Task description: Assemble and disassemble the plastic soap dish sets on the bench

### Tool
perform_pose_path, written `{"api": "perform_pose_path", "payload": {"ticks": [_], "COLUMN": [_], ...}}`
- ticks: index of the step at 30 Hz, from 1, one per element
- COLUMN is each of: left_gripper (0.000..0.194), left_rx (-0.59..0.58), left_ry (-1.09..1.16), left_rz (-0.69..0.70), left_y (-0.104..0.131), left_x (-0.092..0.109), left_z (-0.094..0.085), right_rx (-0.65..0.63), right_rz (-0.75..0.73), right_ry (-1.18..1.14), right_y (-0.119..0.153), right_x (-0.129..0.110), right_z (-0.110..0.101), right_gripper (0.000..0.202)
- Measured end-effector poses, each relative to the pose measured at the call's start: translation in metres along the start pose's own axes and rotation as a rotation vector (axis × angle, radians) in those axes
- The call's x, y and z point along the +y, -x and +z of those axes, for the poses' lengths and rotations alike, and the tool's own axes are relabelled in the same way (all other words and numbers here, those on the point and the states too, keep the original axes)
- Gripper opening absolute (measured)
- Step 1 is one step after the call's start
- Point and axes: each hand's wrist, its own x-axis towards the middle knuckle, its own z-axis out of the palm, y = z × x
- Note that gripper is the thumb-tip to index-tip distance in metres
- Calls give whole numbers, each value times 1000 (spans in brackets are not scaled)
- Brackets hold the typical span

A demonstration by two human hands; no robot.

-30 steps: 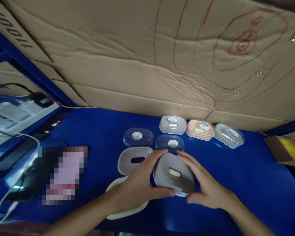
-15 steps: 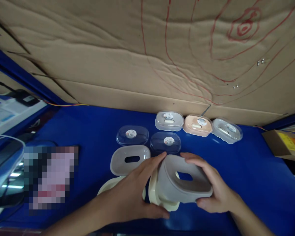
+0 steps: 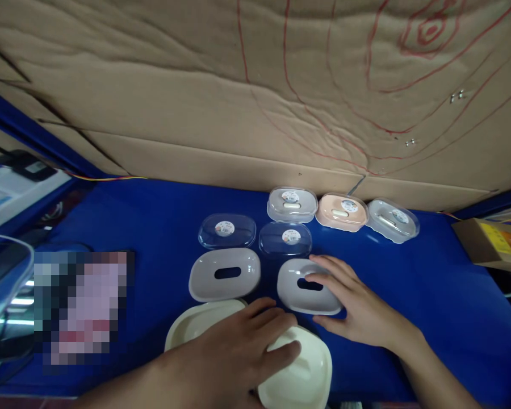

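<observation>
A grey oval tray with a slot (image 3: 289, 292) lies on the blue table, and my right hand (image 3: 349, 301) is at its right side, fingers spread over its rim and slot. My left hand (image 3: 247, 346) reaches over a cream dish (image 3: 310, 369) near the front edge, its fingers apart over the dish's upper left. Another cream dish (image 3: 196, 321) sits partly under my left hand and forearm. Left of the grey tray is a second slotted grey tray (image 3: 204, 278). Behind the trays lie two clear lids (image 3: 226, 232) (image 3: 285, 240) with round stickers.
Three lidded boxes, grey (image 3: 292, 204), peach (image 3: 343, 212) and grey (image 3: 392, 220), line the back by a cardboard wall (image 3: 174, 102). A small carton (image 3: 489, 244) stands at right. A pixelated item (image 3: 89, 307) and cables are at left.
The grey tray has come down from between my hands onto the table. My left hand has moved off it to the cream dish, which now lies nearer the front. The view has shifted slightly.
</observation>
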Motion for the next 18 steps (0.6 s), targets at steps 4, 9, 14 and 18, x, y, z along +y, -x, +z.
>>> {"api": "perform_pose_path", "payload": {"ticks": [4, 9, 14, 18], "left_gripper": [67, 73, 81, 71], "left_rx": [-10, -19, -46, -1], "left_ry": [-126, -228, -273, -308], "left_rz": [48, 18, -11, -1], "left_y": [2, 3, 4, 2], "left_x": [-3, -3, -1, 1], "left_z": [11, 21, 30, 34], "right_rx": [-9, -11, 42, 213], "right_rz": [-31, -44, -110, -98], "right_ry": [29, 27, -39, 18], "right_y": [-5, -10, -12, -38], "right_x": [0, -2, 6, 24], "right_z": [14, 18, 15, -2], "right_gripper": [69, 68, 76, 59]}}
